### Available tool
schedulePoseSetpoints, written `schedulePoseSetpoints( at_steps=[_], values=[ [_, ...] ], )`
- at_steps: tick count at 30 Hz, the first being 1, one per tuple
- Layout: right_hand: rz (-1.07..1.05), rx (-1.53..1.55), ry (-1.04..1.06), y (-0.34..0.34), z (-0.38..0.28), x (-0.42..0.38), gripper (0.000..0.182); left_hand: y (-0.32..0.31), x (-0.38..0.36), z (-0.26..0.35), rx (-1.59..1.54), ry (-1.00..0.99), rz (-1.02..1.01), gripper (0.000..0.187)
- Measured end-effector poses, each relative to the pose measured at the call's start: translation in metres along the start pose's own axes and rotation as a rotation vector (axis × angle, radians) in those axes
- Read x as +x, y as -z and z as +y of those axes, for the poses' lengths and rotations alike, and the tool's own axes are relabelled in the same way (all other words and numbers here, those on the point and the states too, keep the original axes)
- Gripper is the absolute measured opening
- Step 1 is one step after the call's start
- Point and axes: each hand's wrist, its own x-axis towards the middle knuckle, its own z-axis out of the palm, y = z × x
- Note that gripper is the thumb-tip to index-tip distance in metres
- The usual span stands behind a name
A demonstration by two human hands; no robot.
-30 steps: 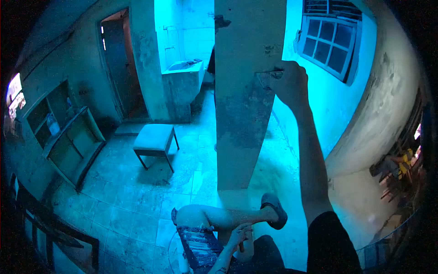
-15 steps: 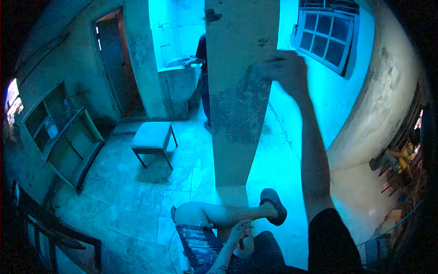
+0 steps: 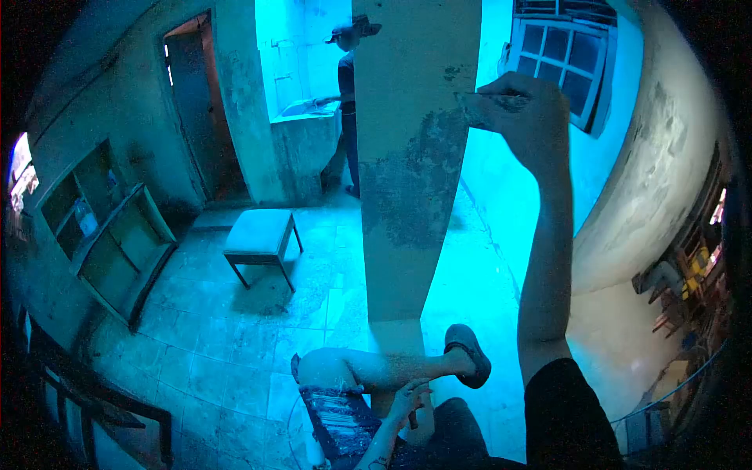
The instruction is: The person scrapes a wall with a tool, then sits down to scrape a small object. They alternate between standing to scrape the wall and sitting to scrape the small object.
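The right hand point(image 3: 526, 110), raised and by far the nearer, had its fingers curled shut around a small flat scraping tool point(image 3: 479, 103) whose long axis ran leftward onto the rough grey concrete pillar point(image 3: 411, 157), while the left hand point(image 3: 407, 398) rested low, loosely bent, seemingly empty.

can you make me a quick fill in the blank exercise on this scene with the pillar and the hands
1. The right hand presses a scraping tool against the edge of the ____.
2. The left hand rests low, near the person's raised ____.
3. On the tiled floor left of the pillar stands a small ____.
4. Another person stands at the ____ behind the pillar.

Missing words: pillar; leg; stool; sink
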Motion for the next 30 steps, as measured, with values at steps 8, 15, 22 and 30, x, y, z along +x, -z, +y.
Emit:
schedulePoseSetpoints(
  at_steps=[8, 15, 22, 30],
  values=[
    [-0.059, 0.109, -0.108, 0.006, -0.011, -0.007, 0.021, 0.002, 0.000, -0.001, 0.053, 0.040, 0.001, 0.031],
    [-0.109, -0.056, -0.073, -0.006, -0.014, -0.006, 0.017, -0.002, -0.005, 0.009, 0.065, 0.057, 0.020, 0.031],
    [-0.089, -0.119, 0.023, -0.019, -0.013, -0.011, 0.011, 0.004, -0.002, -0.002, 0.107, 0.013, -0.010, 0.032],
    [-0.039, -0.188, 0.081, -0.021, -0.005, -0.009, 0.021, 0.003, -0.005, 0.003, 0.037, 0.006, -0.034, 0.037]
  ],
)
